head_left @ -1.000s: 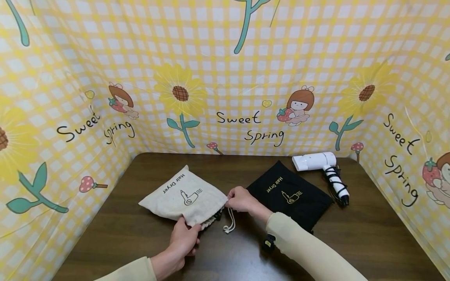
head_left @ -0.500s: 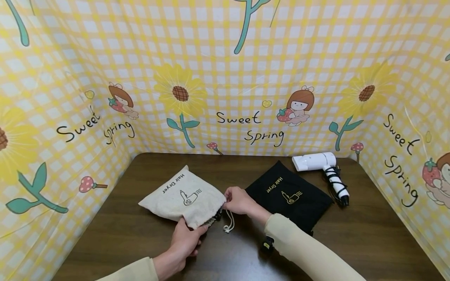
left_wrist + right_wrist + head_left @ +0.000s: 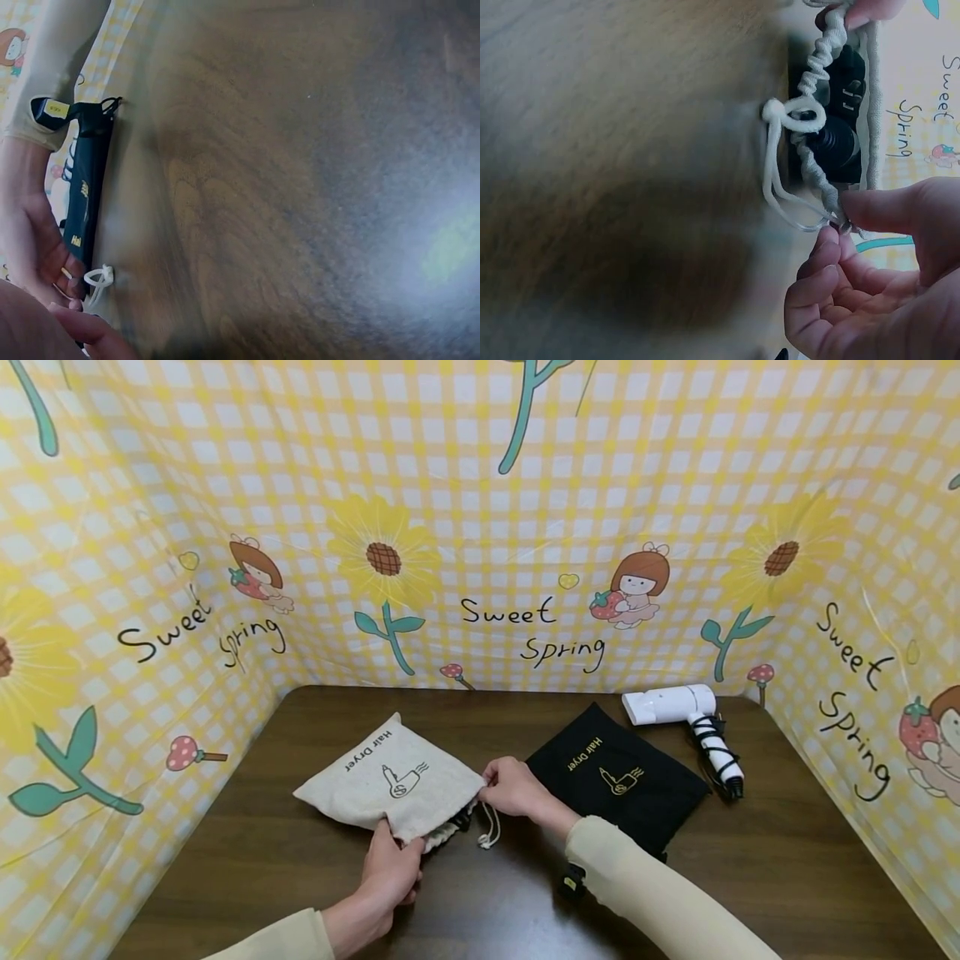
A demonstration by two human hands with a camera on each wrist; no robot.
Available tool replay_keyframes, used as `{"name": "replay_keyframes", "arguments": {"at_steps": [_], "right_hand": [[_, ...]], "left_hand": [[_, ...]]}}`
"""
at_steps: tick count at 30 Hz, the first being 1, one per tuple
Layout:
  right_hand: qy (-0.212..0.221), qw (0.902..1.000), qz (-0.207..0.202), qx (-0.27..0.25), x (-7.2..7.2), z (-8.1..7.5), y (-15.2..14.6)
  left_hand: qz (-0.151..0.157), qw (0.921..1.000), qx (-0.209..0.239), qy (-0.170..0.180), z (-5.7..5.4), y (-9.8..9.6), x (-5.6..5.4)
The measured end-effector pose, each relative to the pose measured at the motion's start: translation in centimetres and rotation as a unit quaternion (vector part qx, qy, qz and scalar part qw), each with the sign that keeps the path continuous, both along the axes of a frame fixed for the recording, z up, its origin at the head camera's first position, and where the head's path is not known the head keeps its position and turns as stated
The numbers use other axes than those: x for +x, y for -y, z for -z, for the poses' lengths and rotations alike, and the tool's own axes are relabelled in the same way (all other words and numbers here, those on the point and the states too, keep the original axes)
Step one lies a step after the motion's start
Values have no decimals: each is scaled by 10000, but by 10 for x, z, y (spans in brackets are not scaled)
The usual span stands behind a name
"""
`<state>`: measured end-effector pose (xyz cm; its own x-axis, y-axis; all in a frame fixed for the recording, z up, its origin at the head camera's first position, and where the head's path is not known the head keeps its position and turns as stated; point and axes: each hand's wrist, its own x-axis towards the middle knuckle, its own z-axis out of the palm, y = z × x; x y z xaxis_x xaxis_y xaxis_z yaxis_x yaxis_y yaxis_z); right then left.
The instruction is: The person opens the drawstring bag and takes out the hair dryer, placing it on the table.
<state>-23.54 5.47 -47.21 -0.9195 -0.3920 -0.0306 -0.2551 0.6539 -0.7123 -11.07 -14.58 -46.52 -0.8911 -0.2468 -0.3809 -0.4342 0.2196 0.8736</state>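
Note:
A cream cloth drawstring bag (image 3: pixel 397 781) printed "Hair Dryer" lies on the left half of the table, its mouth facing right and toward me. My left hand (image 3: pixel 392 872) pinches the near side of the mouth, thumb on top. At the mouth's far corner, my right hand (image 3: pixel 516 787) pinches the rim between thumb and fingers. In the right wrist view, the mouth gapes between both hands. Black parts (image 3: pixel 838 142) show inside, their full shape hidden by the cloth. A knotted white drawstring (image 3: pixel 489 831) hangs beside the right fingers.
A black drawstring bag (image 3: pixel 615 772) with the same print in gold lies right of centre, partly under the right forearm. Behind it, at the back right, lies a white hair dryer (image 3: pixel 671 703) with black cord wound round its handle. Patterned cloth walls (image 3: pixel 480 527) enclose the table.
Both hands keep hold of the cream bag's mouth. They came slightly closer, then drew a little apart again, and the mouth gapes a bit wider. The drawstring end has shifted slightly.

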Motion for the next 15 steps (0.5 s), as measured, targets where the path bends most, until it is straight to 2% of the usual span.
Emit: {"name": "replay_keyframes", "arguments": {"at_steps": [10, 15], "right_hand": [[197, 9996, 163, -94, -1, -1, -4], [224, 9995, 200, -124, -2, -2, -5]], "left_hand": [[94, 9998, 124, 140, -1, 9, 8], [-21, 9999, 124, 15, 0, 12, 13]]}}
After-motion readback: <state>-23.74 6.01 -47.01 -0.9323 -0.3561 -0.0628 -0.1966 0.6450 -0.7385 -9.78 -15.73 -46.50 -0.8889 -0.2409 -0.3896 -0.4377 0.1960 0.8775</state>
